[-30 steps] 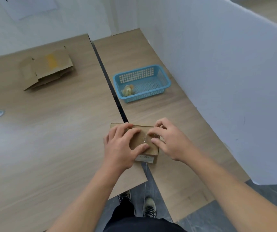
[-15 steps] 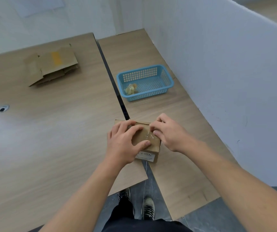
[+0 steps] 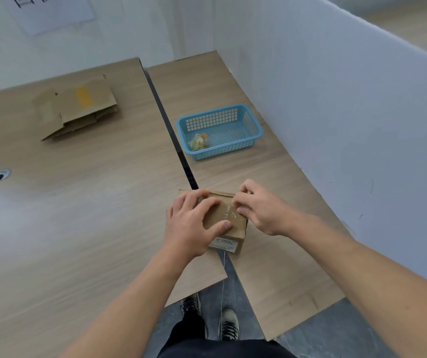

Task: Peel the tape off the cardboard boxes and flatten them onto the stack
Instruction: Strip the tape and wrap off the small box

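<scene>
At the near table (image 3: 78, 228) edge, the left hand (image 3: 190, 227) is gripping the small cardboard box (image 3: 236, 226), the right hand (image 3: 261, 209) is pinching its clear tape (image 3: 229, 214); farther off, the blue basket (image 3: 222, 152) is holding a crumpled yellowish wad (image 3: 198, 142)

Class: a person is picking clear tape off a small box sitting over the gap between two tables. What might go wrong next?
The clear tape looks thin and crinkled, so the right hand's pinch may tear off only a sliver. The small box straddles the gap near the tables' front edge; if the left hand's grip eases, a hard pull might drag or tip it.
</scene>
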